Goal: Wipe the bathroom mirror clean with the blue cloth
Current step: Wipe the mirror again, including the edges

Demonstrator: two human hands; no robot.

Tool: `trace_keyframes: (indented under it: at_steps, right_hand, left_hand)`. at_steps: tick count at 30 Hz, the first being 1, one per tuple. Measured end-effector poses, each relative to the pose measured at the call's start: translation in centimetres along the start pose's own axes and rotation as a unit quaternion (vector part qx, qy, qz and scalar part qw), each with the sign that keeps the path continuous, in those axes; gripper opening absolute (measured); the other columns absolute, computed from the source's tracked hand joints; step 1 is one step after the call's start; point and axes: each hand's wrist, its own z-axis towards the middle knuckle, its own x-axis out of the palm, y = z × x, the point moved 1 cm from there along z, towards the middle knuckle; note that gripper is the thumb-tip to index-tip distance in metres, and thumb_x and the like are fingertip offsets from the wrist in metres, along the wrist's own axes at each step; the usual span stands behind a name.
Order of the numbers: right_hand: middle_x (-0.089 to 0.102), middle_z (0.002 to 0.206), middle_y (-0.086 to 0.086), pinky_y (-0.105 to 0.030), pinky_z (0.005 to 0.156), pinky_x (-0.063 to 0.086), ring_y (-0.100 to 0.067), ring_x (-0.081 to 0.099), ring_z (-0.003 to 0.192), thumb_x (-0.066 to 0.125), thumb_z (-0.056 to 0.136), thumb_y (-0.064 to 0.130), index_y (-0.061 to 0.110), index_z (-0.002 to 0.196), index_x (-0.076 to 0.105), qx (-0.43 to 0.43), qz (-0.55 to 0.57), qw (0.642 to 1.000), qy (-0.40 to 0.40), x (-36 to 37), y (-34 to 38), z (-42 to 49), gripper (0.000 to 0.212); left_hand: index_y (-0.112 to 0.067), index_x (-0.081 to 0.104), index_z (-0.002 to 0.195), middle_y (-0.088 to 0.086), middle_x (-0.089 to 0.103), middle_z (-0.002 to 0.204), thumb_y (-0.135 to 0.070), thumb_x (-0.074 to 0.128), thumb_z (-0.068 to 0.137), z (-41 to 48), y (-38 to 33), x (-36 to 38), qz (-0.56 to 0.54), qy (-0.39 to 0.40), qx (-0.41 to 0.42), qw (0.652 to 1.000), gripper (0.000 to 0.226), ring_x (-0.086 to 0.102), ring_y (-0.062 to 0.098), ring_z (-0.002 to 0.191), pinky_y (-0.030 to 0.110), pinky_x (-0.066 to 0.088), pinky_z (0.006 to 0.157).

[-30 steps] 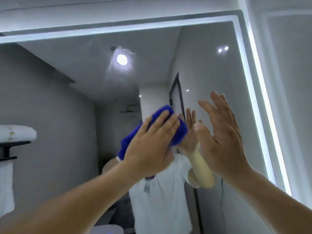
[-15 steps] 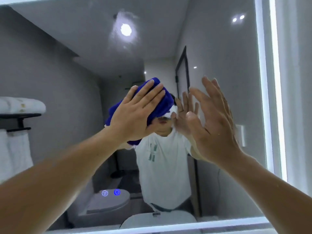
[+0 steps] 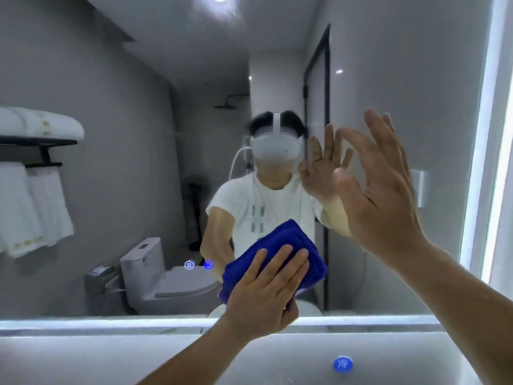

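The bathroom mirror fills the view, with a lit strip along its bottom and right edges. My left hand presses the folded blue cloth flat against the glass just above the bottom strip, fingers straight over the cloth. My right hand is raised to the right of it, fingers spread, with the fingertips at the glass near their own reflection. The mirror shows the reflection of a person in a white shirt and a headset.
Two small glowing touch icons sit on the glass left of the cloth. Below the mirror lies a pale surface with a round blue mark. Reflected in the mirror are a towel rack and a toilet.
My left hand has slid the cloth down the glass from the upper middle to the bottom edge. The view has tilted downward. My right hand stays spread at the glass.
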Motion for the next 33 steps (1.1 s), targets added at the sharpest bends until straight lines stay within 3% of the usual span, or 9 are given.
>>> trace_keyframes:
  at_steps: [4, 7, 11, 14, 19, 24, 28, 30, 33]
  right_hand:
    - [0.019, 0.163, 0.002, -0.048, 0.121, 0.014, -0.01, 0.006, 0.151, 0.036, 0.09, 0.038, 0.019, 0.144, 0.045, 0.008, 0.0, 1.0, 0.012, -0.1, 0.4, -0.9, 0.058]
    - [0.02, 0.162, 0.0, -0.043, 0.122, 0.011, -0.012, 0.007, 0.151, 0.039, 0.092, 0.034, 0.018, 0.145, 0.044, 0.011, -0.014, 1.0, 0.017, -0.1, 0.5, -1.9, 0.056]
    - [0.022, 0.162, 0.0, -0.038, 0.121, 0.009, -0.016, 0.009, 0.151, 0.04, 0.094, 0.031, 0.016, 0.145, 0.044, 0.034, -0.031, 0.999, 0.012, -0.2, -0.9, -3.8, 0.053]
    - [0.022, 0.161, -0.001, -0.045, 0.122, 0.012, -0.017, 0.01, 0.151, 0.039, 0.096, 0.029, 0.015, 0.147, 0.041, 0.069, -0.039, 0.997, -0.006, -0.4, -2.7, -5.6, 0.054]
    - [0.018, 0.162, -0.001, -0.051, 0.121, 0.014, -0.017, 0.008, 0.152, 0.037, 0.098, 0.025, 0.013, 0.152, 0.031, 0.088, -0.062, 0.994, -0.014, 0.2, -5.1, -8.4, 0.056]
    - [0.017, 0.161, 0.0, -0.044, 0.122, 0.013, -0.019, 0.009, 0.152, 0.04, 0.098, 0.018, 0.009, 0.153, 0.028, 0.077, -0.076, 0.994, -0.003, 1.3, -6.4, -11.5, 0.057]
    - [0.017, 0.163, -0.001, -0.042, 0.121, 0.014, -0.02, 0.009, 0.152, 0.037, 0.099, 0.023, 0.011, 0.153, 0.029, 0.082, -0.084, 0.993, 0.014, 0.9, -7.5, -13.6, 0.056]
    - [0.018, 0.163, 0.0, -0.043, 0.12, 0.013, -0.02, 0.009, 0.152, 0.039, 0.097, 0.023, 0.014, 0.153, 0.029, 0.083, -0.082, 0.993, 0.016, 0.2, -8.1, -14.3, 0.058]
    - [0.019, 0.163, 0.001, -0.046, 0.121, 0.013, -0.018, 0.009, 0.152, 0.043, 0.093, 0.018, 0.013, 0.152, 0.032, 0.099, -0.079, 0.992, 0.017, -0.8, -8.5, -15.0, 0.06]
  left_hand:
    - [-0.015, 0.027, 0.154, -0.002, 0.022, 0.161, -0.037, 0.053, 0.081, -4.0, -0.8, 0.7, 0.054, 0.116, 0.184, 0.975, 0.08, 0.012, 0.022, 0.151, 0.047, 0.004, 0.123]
    - [-0.013, 0.021, 0.155, -0.003, 0.019, 0.163, -0.033, 0.051, 0.085, -3.3, 0.3, 0.1, 0.046, 0.105, 0.208, 0.971, 0.079, 0.008, 0.02, 0.152, 0.046, 0.002, 0.123]
    - [-0.015, 0.018, 0.156, 0.0, 0.013, 0.164, -0.034, 0.05, 0.089, 1.6, 3.6, -1.1, 0.012, 0.013, 0.094, 0.995, 0.076, 0.013, 0.022, 0.151, 0.047, 0.009, 0.122]
    - [-0.016, 0.025, 0.155, 0.0, 0.02, 0.162, -0.033, 0.054, 0.089, 4.1, 4.4, -1.5, -0.035, -0.05, -0.015, 0.998, 0.074, 0.018, 0.023, 0.15, 0.05, 0.018, 0.12]
    - [-0.013, 0.029, 0.153, 0.003, 0.024, 0.161, -0.03, 0.055, 0.087, 1.9, 1.1, 0.2, -0.017, -0.101, -0.048, 0.994, 0.073, 0.021, 0.025, 0.149, 0.049, 0.02, 0.12]
    - [-0.012, 0.015, 0.156, 0.001, 0.011, 0.165, -0.028, 0.046, 0.085, -4.8, -3.8, 2.9, 0.038, 0.036, 0.121, 0.991, 0.079, 0.011, 0.023, 0.151, 0.048, 0.001, 0.123]
    - [-0.015, 0.026, 0.154, -0.003, 0.027, 0.16, -0.029, 0.056, 0.086, -9.6, -4.2, 3.5, 0.117, 0.151, 0.339, 0.921, 0.076, 0.016, 0.021, 0.148, 0.053, -0.01, 0.12]
    - [-0.016, 0.025, 0.154, -0.003, 0.024, 0.161, -0.027, 0.056, 0.085, -9.6, -2.8, 3.2, 0.099, 0.14, 0.337, 0.926, 0.076, 0.015, 0.019, 0.149, 0.051, -0.009, 0.121]
    - [-0.015, 0.012, 0.157, -0.002, 0.008, 0.165, -0.027, 0.042, 0.088, -7.7, -0.6, 2.2, 0.036, 0.108, 0.259, 0.959, 0.076, 0.007, 0.019, 0.152, 0.048, -0.003, 0.122]
